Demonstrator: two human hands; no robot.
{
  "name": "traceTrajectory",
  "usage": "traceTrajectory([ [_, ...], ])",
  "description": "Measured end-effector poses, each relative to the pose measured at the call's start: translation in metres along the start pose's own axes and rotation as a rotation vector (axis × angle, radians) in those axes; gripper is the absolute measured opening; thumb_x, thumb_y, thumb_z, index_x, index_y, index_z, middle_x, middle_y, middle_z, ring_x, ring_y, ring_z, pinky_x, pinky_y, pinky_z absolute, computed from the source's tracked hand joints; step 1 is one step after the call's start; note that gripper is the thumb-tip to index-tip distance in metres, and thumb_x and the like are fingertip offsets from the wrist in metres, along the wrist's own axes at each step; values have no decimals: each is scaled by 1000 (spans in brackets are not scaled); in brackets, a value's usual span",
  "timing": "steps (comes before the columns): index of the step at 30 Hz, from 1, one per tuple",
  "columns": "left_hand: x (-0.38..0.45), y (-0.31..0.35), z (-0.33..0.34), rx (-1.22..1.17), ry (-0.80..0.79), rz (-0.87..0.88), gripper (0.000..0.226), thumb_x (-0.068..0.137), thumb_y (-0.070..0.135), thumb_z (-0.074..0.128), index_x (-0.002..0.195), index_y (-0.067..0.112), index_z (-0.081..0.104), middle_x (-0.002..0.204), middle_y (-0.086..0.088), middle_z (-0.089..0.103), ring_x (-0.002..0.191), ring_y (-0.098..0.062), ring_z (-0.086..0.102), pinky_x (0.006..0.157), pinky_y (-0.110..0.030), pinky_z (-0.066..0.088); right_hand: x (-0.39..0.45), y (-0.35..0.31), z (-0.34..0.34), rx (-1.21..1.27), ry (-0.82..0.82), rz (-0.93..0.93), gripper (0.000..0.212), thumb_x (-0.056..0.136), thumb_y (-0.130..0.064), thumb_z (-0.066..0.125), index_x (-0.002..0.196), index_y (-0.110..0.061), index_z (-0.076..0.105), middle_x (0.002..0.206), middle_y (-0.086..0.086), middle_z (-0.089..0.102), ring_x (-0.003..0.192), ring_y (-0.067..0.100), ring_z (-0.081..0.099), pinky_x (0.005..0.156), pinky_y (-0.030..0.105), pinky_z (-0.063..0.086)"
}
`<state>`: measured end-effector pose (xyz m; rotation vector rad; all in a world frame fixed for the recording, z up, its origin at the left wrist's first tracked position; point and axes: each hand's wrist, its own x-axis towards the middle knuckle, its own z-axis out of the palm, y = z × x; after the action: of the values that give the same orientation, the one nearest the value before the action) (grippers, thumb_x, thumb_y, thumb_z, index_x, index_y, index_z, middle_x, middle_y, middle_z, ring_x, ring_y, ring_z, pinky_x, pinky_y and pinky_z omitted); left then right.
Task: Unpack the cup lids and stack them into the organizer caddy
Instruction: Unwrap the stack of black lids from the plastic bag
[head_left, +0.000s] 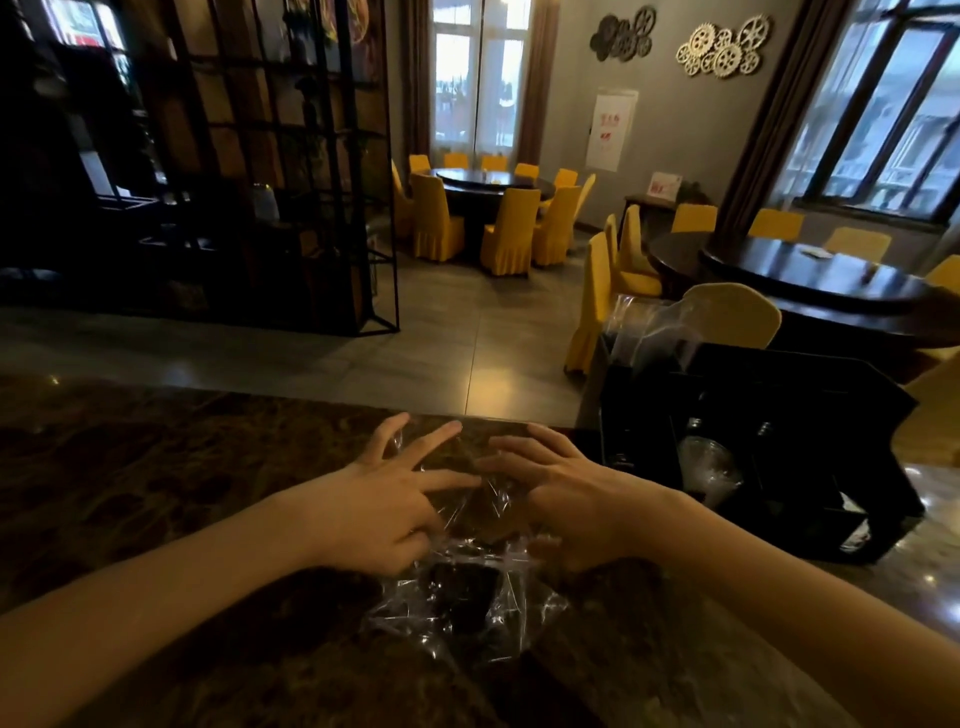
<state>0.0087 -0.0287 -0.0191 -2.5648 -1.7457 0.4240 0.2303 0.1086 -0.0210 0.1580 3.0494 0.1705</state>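
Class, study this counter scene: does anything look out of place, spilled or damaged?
Nothing is spilled or broken. The only untidy thing is the crinkled clear plastic wrap on the marble counter, under the left hand and right hand; it's mid-unpacking.

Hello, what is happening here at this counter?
A person is working with both hands on a clear plastic bag lying on the marble counter. The left hand and right hand pull at its top, fingers partly spread; the exact grip is hard to tell. Dark lids seem to be still inside. The black caddy stands to the right.
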Motion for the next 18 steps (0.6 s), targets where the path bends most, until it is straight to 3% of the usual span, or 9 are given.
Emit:
traceTrajectory([
  [4,2,9,4,29,44,15,43,98,51,31,105,37,71,170,10,-6,139,-19,-51,101,-58,-42,-1,-5,10,-37,-93,57,42,92,-37,66,134,-45,63,174,2,-4,155,28,-24,113,52,-29],
  [7,4,18,9,-10,15,22,43,99,52,31,116,39,68,166,13,-19,138,-20,-52,104,-60,-38,-1,-13,16,-74,-168,95,57,90,-44,69,143,-51,51,172,4,-18,152,32,-32,114,56,-28],
  [12,11,23,19,-57,-108,-48,54,95,60,34,145,42,46,167,2,-24,140,-23,-49,105,-55,-35,2,-22,26,-91,-200,151,89,85,-51,74,159,-47,25,170,8,-24,153,33,-28,117,51,-24],
  [15,15,23,34,-68,-61,-80,85,88,69,39,160,28,17,168,0,-25,145,-21,-41,112,-48,-27,3,-19,34,-35,-197,160,110,81,-54,78,164,-37,8,173,5,-15,157,29,-18,123,47,-14],
  [18,18,20,49,-201,3,-72,107,81,70,51,161,23,-2,168,3,-20,151,-17,-29,122,-41,-16,3,-11,43,111,-137,129,115,78,-52,81,164,-36,7,174,-1,-4,159,24,-5,125,40,-2],
])
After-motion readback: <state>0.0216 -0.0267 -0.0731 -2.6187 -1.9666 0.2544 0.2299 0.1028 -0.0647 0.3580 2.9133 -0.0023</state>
